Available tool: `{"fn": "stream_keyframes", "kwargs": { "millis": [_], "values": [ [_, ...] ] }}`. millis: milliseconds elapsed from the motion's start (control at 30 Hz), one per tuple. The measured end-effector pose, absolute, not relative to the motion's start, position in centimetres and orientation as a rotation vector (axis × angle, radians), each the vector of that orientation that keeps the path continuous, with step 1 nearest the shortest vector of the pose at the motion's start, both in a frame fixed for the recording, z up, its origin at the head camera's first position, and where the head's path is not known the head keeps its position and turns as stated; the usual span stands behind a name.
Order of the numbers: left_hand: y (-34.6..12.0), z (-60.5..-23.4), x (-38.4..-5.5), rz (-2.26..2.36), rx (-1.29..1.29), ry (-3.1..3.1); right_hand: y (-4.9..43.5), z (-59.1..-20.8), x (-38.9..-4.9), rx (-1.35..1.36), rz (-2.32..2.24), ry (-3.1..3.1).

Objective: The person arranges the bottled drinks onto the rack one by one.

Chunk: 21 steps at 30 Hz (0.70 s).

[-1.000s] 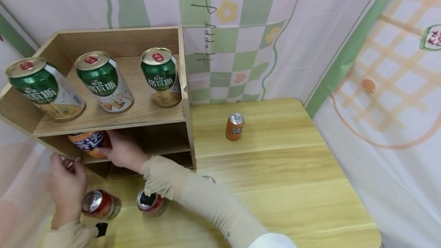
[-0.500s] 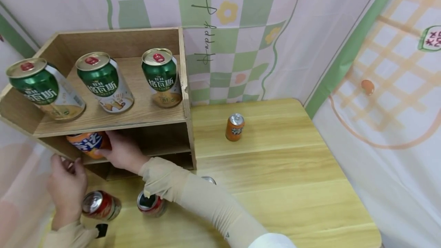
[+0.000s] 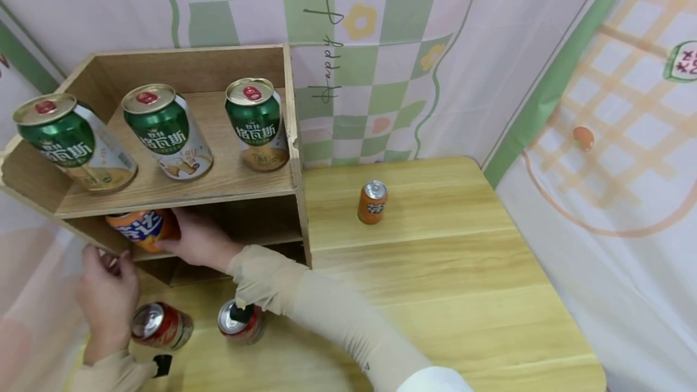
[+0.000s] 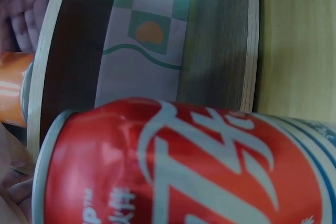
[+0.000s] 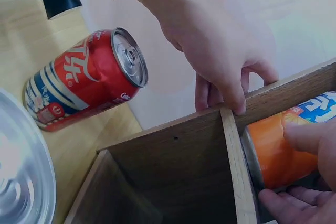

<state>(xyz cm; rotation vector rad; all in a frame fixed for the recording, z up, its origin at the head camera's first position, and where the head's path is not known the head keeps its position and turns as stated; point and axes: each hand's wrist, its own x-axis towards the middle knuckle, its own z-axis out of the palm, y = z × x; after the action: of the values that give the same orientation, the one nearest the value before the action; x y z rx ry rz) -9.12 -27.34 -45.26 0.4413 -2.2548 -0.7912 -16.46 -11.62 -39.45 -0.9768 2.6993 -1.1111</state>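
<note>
My right hand [image 3: 198,241] holds an orange soda can [image 3: 143,227] inside the middle compartment of a wooden shelf [image 3: 179,195], at its left end. In the right wrist view, thumb and fingers lie on opposite sides of that can [image 5: 278,153], which stands close to the shelf board. My left hand [image 3: 109,289] grips the shelf's left side panel; in the right wrist view its thumb is on the front edge and other fingers are behind the panel. A red cola can [image 3: 162,325] stands beside the left wrist and fills much of the left wrist view.
Three green-and-white cans, one at the right [image 3: 257,126], stand on the shelf's top level. A second red can [image 3: 242,322] is on the table [image 3: 435,295] under my right forearm. A small orange can [image 3: 373,201] stands right of the shelf, before a patterned curtain [image 3: 381,65].
My right hand and forearm have shifted very slightly to the right, still holding the orange soda can. A silver can top beside the forearm is now out of sight. The left hand stays put.
</note>
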Motion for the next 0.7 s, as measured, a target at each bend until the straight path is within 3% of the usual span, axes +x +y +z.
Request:
{"fn": "stream_keyframes", "kwargs": {
  "millis": [700],
  "values": [
    [-27.2,-44.8,-8.9,-0.795,0.446,-2.282,-5.0,-36.5,-13.5,-1.227,-0.862,2.622]
  ]
}}
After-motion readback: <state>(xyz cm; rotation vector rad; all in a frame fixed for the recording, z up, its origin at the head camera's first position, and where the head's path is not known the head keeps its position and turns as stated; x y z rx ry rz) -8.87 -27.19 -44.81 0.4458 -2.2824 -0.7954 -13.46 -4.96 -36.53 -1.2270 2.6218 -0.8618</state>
